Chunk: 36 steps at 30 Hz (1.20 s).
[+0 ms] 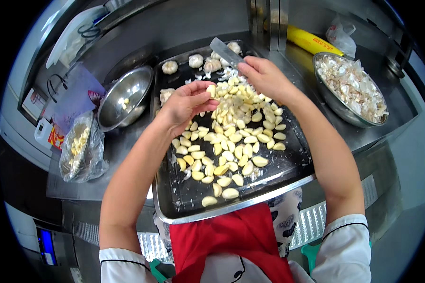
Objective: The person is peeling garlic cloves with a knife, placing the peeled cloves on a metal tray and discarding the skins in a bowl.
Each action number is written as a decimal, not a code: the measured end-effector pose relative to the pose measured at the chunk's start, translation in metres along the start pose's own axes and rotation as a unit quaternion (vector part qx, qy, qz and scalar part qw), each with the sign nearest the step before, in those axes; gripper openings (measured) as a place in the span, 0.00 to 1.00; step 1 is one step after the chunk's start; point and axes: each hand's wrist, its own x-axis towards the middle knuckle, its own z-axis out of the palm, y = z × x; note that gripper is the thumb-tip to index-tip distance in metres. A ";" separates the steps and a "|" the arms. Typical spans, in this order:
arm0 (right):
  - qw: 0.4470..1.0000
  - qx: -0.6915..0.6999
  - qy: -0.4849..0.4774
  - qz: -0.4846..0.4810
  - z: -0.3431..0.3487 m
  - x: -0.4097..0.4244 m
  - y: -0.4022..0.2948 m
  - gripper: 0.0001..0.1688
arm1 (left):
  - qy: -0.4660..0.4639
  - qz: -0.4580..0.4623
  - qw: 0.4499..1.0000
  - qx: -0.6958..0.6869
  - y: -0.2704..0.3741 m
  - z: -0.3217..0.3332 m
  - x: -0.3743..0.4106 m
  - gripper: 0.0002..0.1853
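Note:
My left hand (189,102) pinches a garlic clove (211,90) between thumb and fingers, over the left part of a dark metal tray (287,169). My right hand (265,76) grips a knife by its handle end; the broad, square-ended knife blade (225,50) points up and left. Many peeled garlic cloves (248,139) lie heaped and spread in the tray below both hands. Whole garlic bulbs (196,61) sit at the tray's far side, with white bits of skin near them. One more bulb (166,95) lies partly behind my left hand.
Left of the tray, a steel bowl (108,115) holds a few cloves, beside a plastic bag (95,161) with a container of garlic. At the right stands a steel bowl (340,109) full of garlic skins. Behind it are a yellow roll (311,40) and a white plastic bag (341,37).

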 end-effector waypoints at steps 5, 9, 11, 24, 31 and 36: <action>0.989 0.132 -0.024 0.064 -0.004 0.003 -0.013 0.18 | -0.029 0.075 0.992 -0.095 0.005 0.019 0.020 0.13; 0.991 0.124 -0.032 0.039 -0.003 -0.001 -0.016 0.17 | 0.005 0.186 0.982 0.018 -0.009 0.029 0.022 0.13; 0.995 0.088 -0.039 -0.004 -0.001 -0.004 -0.019 0.18 | 0.008 0.212 0.976 0.048 -0.014 0.025 0.021 0.13; 0.994 0.050 -0.059 -0.074 0.013 -0.012 -0.043 0.17 | 0.037 0.275 0.958 0.073 -0.015 0.025 0.007 0.12; 0.994 0.034 -0.045 -0.098 0.017 -0.011 -0.037 0.17 | 0.052 0.292 0.949 0.105 -0.018 0.026 0.007 0.11; 0.995 0.006 -0.059 -0.076 0.013 -0.009 -0.037 0.18 | 0.058 0.281 0.950 0.123 -0.017 0.026 0.006 0.12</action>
